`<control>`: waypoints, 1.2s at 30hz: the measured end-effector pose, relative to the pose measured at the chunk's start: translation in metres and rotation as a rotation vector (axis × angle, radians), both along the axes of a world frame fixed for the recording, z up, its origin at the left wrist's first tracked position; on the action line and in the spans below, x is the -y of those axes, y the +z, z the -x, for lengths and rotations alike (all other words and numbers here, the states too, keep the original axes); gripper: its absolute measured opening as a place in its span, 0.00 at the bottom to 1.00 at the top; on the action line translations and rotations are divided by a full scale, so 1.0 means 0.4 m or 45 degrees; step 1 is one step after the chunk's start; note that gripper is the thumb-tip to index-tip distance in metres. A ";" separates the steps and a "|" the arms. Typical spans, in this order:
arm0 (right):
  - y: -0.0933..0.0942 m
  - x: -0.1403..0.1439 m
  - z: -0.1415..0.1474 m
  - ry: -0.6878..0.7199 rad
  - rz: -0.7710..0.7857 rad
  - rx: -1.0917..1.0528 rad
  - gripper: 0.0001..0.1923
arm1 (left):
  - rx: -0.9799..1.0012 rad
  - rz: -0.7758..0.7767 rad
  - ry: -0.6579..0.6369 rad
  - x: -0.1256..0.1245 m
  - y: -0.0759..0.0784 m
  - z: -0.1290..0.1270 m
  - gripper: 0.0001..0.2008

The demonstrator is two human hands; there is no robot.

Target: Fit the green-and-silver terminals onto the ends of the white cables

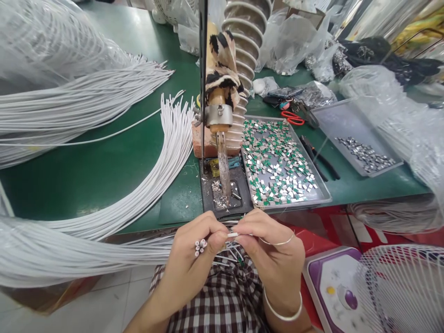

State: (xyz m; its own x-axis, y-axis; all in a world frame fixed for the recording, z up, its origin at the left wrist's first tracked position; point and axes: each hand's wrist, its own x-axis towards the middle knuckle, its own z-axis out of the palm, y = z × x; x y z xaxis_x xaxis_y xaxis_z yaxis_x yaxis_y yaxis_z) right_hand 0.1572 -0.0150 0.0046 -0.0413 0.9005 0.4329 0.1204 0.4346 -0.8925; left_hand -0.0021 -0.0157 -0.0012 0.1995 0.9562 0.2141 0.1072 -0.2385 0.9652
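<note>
My left hand (196, 249) is closed around a small bunch of white cables (200, 247), whose cut ends poke out between its fingers. One white cable end (233, 235) runs from its thumb and finger to my right hand (268, 245), which pinches it. My fingers hide most of that tip. Just beyond my hands, a soldering iron (224, 166) points down over a black dish (239, 199) with solder scraps. Beside it, a metal tray (324, 196) holds many small metal connectors (277, 173) with green boards. Below my hands, more cables cross my lap, some with green pieces at their ends.
White cable bundles (138, 203) cover the left of the green table (86, 175). A ribbed hose (244, 55) and brick (201, 141) stand behind the iron. Pliers (319, 159), red-handled scissors (293, 118) and a grey tray (360, 134) lie right. A fan (405, 286) stands lower right.
</note>
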 end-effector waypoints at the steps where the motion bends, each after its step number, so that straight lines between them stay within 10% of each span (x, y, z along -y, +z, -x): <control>1: 0.001 -0.001 -0.002 0.006 -0.006 0.011 0.13 | 0.000 0.012 -0.001 0.000 0.000 -0.001 0.14; 17: 0.022 -0.012 -0.043 0.130 0.185 0.239 0.10 | -0.062 0.037 0.095 0.002 -0.007 -0.002 0.19; 23: 0.007 -0.094 -0.145 -0.583 0.105 0.979 0.09 | -0.039 0.052 0.248 0.014 -0.038 0.001 0.12; 36: -0.007 -0.161 -0.173 -0.579 0.330 0.861 0.10 | -0.136 -0.063 0.170 0.003 -0.081 0.016 0.07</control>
State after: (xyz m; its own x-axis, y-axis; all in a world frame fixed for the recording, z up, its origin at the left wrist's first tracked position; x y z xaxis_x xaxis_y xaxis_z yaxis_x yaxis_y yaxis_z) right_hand 0.2264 0.0494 0.0016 0.1726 0.9593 0.2236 0.7763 0.0073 -0.6303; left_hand -0.0086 -0.0168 -0.0337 0.0953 0.9645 0.2462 0.2423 -0.2624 0.9341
